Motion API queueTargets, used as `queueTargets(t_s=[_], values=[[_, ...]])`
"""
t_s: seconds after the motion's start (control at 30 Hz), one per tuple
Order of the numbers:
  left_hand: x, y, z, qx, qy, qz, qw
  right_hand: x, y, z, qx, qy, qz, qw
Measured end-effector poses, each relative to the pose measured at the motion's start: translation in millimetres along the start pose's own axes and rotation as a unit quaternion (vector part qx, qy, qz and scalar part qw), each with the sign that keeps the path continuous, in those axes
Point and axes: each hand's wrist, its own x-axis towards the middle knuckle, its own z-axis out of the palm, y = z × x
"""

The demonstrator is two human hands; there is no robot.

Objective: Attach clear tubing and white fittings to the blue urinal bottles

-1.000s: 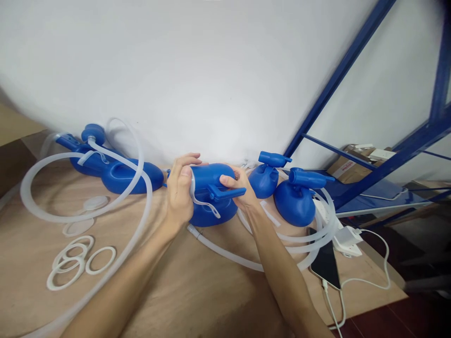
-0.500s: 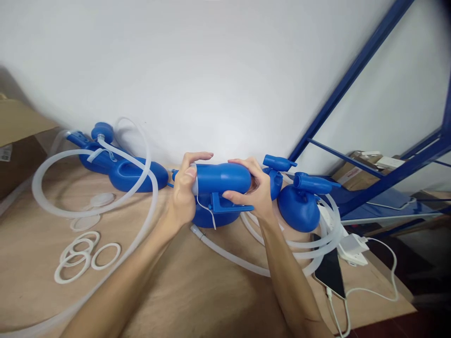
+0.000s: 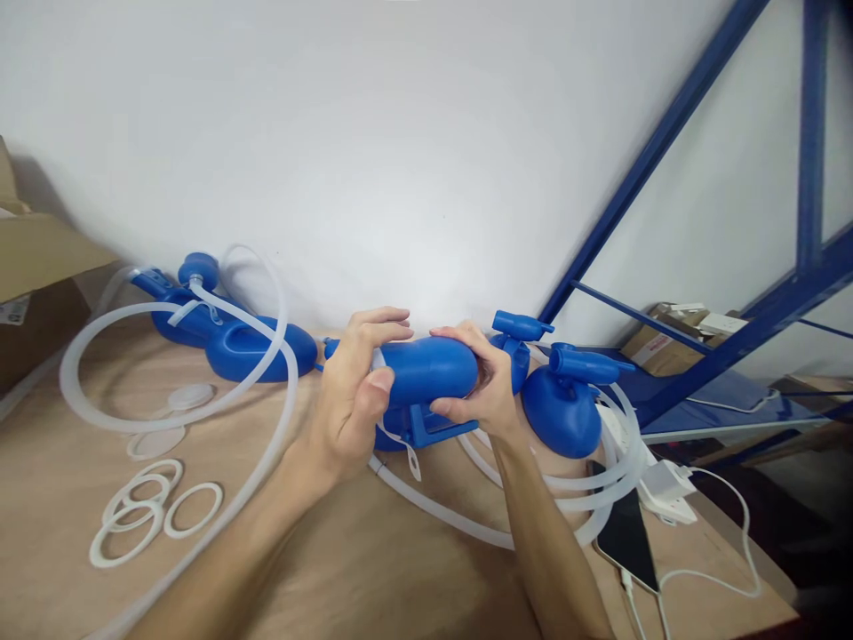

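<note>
A blue plastic bottle (image 3: 433, 369) with a bar-like handle (image 3: 443, 431) is held sideways above the table, between both hands. My right hand (image 3: 490, 382) grips its rounded right end, thumb below and fingers over the top. My left hand (image 3: 356, 382) is wrapped round the bottle's left end, on a white cap (image 3: 378, 359) that it mostly covers. From there a thin white strap (image 3: 413, 462) with a holed tab hangs down. Another blue part shows behind and below the bottle, largely hidden by it.
Other blue bottles (image 3: 267, 348) with clear hoses (image 3: 290, 391) lie at the left, and more blue bottles (image 3: 566, 413) stand at the right. Several white rings (image 3: 126, 538) and round lids (image 3: 191, 396) are on the wooden table (image 3: 320, 569). A phone (image 3: 626, 533), charger and blue shelf frame are at the right.
My left hand has turned about the capped end, with its thumb now nearer and fingers reaching over the top. The strap's tab has swung towards me. The view has shifted slightly.
</note>
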Motion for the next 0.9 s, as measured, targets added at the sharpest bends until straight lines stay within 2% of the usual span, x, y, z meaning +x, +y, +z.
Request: queueTargets(t_s=[0.1, 0.17, 0.3, 0.33, 0.4, 0.5, 0.57, 0.67, 0.77, 0.9], values=[[4, 0, -3.8, -0.003, -0.083, -0.034, 0.996, 4, 13, -6, 0.049, -0.058, 0.040, 0.996], [7, -1, -3.7, -0.029, -0.102, -0.087, 0.990, 5, 18, -8, 0.060, -0.081, 0.053, 0.993], [10, -2, -0.8, -0.142, 0.012, -0.206, 0.968, 2, 16, 1, 0.035, -0.091, 0.059, 0.994], [10, -1, -0.8, -0.160, 0.021, -0.219, 0.962, 1, 13, 4, 0.028, -0.095, 0.057, 0.993], [9, 1, -2.0, -0.147, 0.023, -0.210, 0.966, 0, 8, 7, 0.013, -0.094, 0.043, 0.995], [8, 4, -3.8, -0.087, 0.022, -0.148, 0.985, 0, -1, 4, -0.012, -0.086, 0.005, 0.996], [7, 5, -3.2, -0.089, 0.006, -0.127, 0.988, -1, -6, 0, -0.032, -0.085, -0.019, 0.996], [5, 5, 0.0, -0.139, -0.018, -0.138, 0.980, -2, -10, -4, -0.057, -0.076, -0.038, 0.995], [3, 6, 3.0, -0.183, -0.020, -0.160, 0.970, -2, -11, -3, -0.053, -0.073, -0.032, 0.995], [5, 2, 1.5, -0.203, -0.009, -0.200, 0.959, 0, -13, 2, -0.024, -0.086, 0.041, 0.995]])
